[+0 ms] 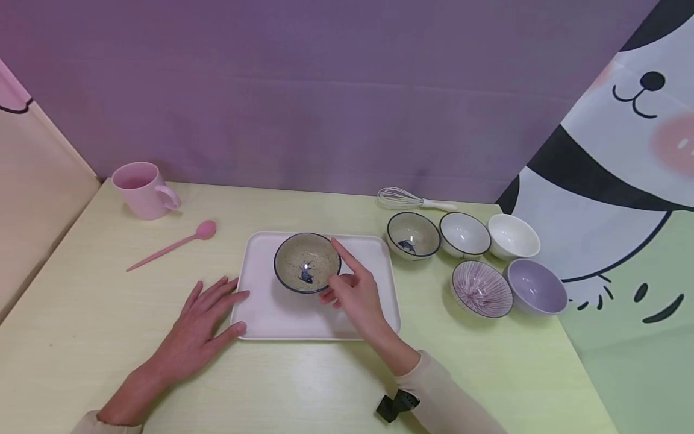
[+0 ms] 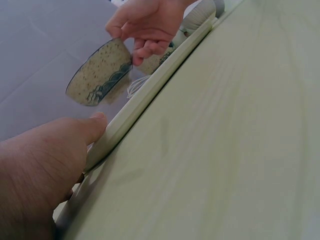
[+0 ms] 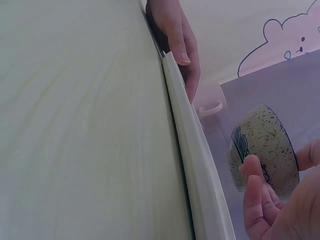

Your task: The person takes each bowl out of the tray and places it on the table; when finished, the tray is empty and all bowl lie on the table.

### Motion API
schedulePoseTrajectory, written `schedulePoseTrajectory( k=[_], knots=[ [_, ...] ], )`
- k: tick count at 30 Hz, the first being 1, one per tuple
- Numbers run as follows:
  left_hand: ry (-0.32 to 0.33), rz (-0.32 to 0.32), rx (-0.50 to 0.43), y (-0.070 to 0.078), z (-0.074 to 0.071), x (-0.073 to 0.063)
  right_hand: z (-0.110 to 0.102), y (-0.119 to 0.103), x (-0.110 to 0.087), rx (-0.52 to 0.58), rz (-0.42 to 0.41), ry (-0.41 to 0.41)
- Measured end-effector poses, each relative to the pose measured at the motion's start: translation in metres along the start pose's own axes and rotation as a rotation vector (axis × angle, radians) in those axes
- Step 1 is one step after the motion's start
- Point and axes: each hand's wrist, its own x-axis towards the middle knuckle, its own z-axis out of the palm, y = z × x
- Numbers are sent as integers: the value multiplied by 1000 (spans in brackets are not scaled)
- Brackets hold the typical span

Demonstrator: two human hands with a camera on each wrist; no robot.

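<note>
A speckled beige bowl with a dark rim and a blue fish inside is over the white tray. My right hand grips it by its right side, with fingers at the rim and wall. In the left wrist view the bowl is raised and tilted, its blue-green wave band showing on the outside. My left hand lies with spread, straight fingers at the tray's left edge, fingertips touching it. From the right wrist view, fingers press the bowl's outer wall.
Right of the tray stand a similar fish bowl, a dark-rimmed white bowl, a plain white bowl, a striped bowl and a purple bowl. A whisk lies behind them. A pink mug and pink spoon are at left.
</note>
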Motion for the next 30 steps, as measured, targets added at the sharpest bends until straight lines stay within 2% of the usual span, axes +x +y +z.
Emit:
schedulePoseTrajectory(
  k=[22,30],
  knots=[
    [-2,-11,-16,3,-1,0,-54,-2,-31,22,-24,41],
    [-1,-7,-6,5,0,0,-74,3,-41,24,-35,90]
  ],
)
